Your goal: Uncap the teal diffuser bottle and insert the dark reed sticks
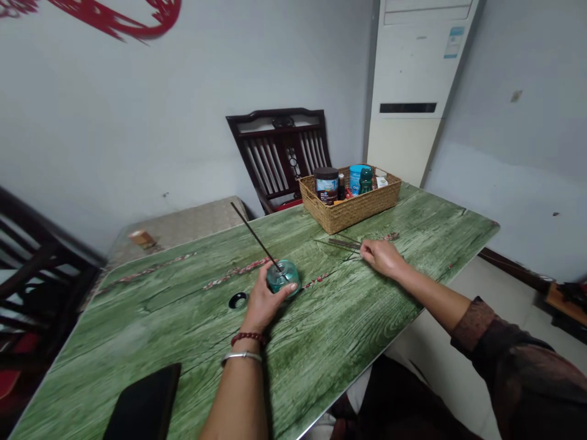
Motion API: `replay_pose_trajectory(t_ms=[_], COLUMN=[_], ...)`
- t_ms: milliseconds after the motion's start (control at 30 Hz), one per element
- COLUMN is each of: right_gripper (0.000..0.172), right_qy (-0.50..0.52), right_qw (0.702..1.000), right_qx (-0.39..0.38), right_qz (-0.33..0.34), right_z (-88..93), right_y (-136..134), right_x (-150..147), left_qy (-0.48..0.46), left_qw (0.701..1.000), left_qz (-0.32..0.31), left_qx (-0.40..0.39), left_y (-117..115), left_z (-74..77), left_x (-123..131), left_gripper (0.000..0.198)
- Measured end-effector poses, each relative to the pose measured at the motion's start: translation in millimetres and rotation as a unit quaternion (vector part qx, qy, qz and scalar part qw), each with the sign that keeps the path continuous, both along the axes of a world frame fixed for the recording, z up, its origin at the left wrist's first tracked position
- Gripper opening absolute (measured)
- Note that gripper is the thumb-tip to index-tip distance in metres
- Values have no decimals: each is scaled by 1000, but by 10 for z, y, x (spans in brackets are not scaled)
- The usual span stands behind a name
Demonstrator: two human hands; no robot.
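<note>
My left hand (270,293) is wrapped around a small teal glass diffuser bottle (285,276) on the green table. One dark reed stick (254,233) leans out of the bottle's mouth, up and to the left. Close to that hand, on its left, lies a black ring-shaped cap (238,300). Farther right, my right hand (380,256) is closed, its fingertips pinched at the near ends of several dark reed sticks (343,243). These sticks lie fanned out low over the tabletop; the fingers hide their ends.
A woven basket (355,214) with jars and bottles stands behind the sticks. At the near left lies a black phone-like slab (143,403) on the green table (192,330). Beyond the table are a dark wooden chair (284,156) and a small orange-brown object (142,238) on a lower surface.
</note>
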State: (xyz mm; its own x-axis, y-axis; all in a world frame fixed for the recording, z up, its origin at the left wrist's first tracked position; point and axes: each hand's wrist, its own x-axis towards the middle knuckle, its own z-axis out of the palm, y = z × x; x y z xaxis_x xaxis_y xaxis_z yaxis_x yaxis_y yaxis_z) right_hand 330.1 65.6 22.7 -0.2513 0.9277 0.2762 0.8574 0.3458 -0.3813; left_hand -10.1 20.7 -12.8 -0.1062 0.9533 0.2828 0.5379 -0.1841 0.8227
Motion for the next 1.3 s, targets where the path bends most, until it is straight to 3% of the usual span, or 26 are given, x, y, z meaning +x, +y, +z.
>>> replay_pose_trajectory(t_ms=[100,233,333,433,600,833,1000,1133,1300], right_gripper=[7,19,26,26,17,12,5,6,16], right_qy=[196,450,543,561,516,404,295,235,69], right_qw=[979,879,814,794,829,901,942,959,991], right_qx=[-17,-75,-81,-68,-28,-16,-24,20,86], right_qz=[46,137,189,222,216,161,159,154,74], right_z=[242,545,719,801,726,503,313,197,-13], right_y=[85,160,165,165,198,171,50,-12,2], right_x=[-215,-683,-1097,-1468,-1816,-1947,-1961,-1641,-733], left_qy=[2,-6,-10,-10,-13,-14,-11,-8,-5], left_qw=[1000,1000,1000,1000,1000,1000,1000,1000,1000], left_qz=[3,1,-2,-4,-13,-20,-8,-16,-8], left_qx=[-6,-14,-12,-9,-1,5,14,2,-6], left_y=[-13,-31,-29,-20,-14,-9,8,18,24], left_z=[10,26,21,5,-20,-15,18,25,22], left_x=[9,24,25,16,3,2,4,-8,-14], left_gripper=[79,79,79,80,80,79,80,76,75])
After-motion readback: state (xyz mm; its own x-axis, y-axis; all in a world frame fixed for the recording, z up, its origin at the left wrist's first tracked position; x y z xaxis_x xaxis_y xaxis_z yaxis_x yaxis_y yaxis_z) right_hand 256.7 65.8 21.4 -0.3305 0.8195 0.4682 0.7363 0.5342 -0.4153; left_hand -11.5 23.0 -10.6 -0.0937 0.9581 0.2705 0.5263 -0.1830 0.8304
